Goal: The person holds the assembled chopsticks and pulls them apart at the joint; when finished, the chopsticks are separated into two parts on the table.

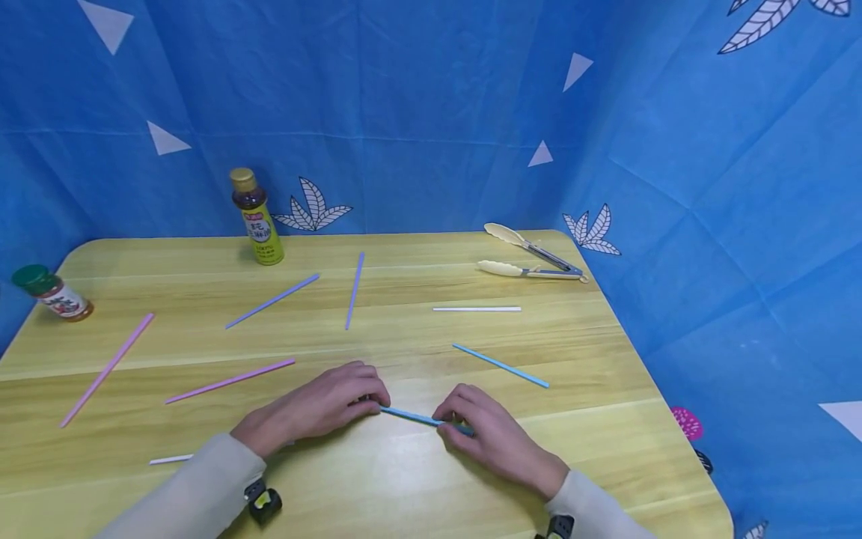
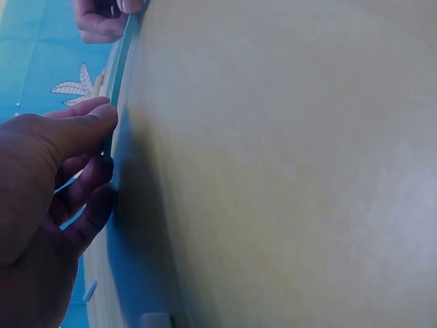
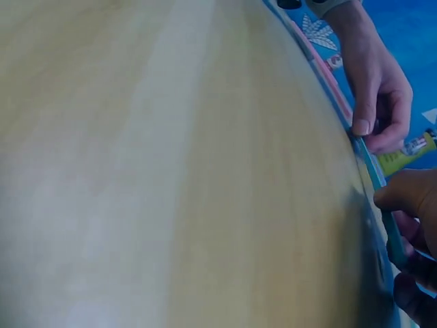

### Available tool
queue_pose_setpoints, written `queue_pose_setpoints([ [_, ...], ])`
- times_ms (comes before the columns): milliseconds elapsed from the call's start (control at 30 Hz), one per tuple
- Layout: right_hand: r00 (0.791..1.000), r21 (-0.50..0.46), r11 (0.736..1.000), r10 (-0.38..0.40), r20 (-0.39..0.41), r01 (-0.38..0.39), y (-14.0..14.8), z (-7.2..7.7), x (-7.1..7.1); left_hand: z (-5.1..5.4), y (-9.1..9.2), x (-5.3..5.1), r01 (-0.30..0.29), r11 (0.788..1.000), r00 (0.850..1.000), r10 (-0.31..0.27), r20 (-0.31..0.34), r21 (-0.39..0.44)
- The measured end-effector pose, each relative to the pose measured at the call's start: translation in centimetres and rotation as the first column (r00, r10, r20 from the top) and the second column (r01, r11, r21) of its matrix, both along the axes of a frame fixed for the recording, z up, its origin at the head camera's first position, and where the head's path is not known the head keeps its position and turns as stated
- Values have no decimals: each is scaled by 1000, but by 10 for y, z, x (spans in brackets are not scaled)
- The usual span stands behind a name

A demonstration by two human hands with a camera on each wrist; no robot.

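Observation:
A thin blue stick [image 1: 411, 415] lies slanting at the front middle of the table, with both hands on it. My left hand [image 1: 323, 404] pinches its left end between thumb and fingers. Toward its right end, my right hand [image 1: 494, 438] pinches it, and a short piece shows beyond the thumb. In the left wrist view the left hand [image 2: 61, 164] grips the stick [image 2: 120, 68] below the other hand. The right wrist view has the right hand [image 3: 413, 205] and the left hand [image 3: 379, 82] on the same stick [image 3: 372, 167].
Behind the hands lie another blue stick [image 1: 501, 365], a white stick [image 1: 477, 309], and two purple sticks [image 1: 272, 301]. Pink sticks [image 1: 230, 381] and a partly covered white stick [image 1: 170, 459] are at left. A bottle [image 1: 261, 228], a jar [image 1: 63, 299] and tongs [image 1: 548, 272] stand or lie farther out.

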State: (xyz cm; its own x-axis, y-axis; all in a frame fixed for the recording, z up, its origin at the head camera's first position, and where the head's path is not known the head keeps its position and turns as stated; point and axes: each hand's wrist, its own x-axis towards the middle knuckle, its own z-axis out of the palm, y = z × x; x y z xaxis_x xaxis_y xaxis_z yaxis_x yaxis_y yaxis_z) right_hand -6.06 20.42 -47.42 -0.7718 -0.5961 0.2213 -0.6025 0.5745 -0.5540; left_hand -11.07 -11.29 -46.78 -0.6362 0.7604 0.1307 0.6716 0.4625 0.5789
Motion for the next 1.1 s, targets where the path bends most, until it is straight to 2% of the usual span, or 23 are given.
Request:
queue_pose_setpoints([
  [267, 992, -70, 997, -21, 123, 30, -4, 11, -11, 10, -7, 12, -95, 995, 992, 91, 88, 39],
  [400, 993, -104, 994, -14, 121, 27, -9, 15, -17, 15, -10, 16, -142, 987, 985, 134, 113, 71],
  [567, 997, -149, 988, -16, 82, 28, -16, 18, -23, 20, -10, 19, -191, 980, 974, 182, 132, 63],
  [767, 998, -174, 985, 0, 59, 10, -30, 22, -27, 22, -5, 23, -256, 963, 963, 248, 105, 79],
  [933, 999, -173, 985, -6, 54, 16, -40, 26, -29, 21, -3, 29, -288, 948, 957, 279, 77, 136],
  [1100, 998, -163, 987, 0, 58, 9, -47, 28, -31, 18, -1, 34, -329, 922, 944, 323, 62, 204],
])
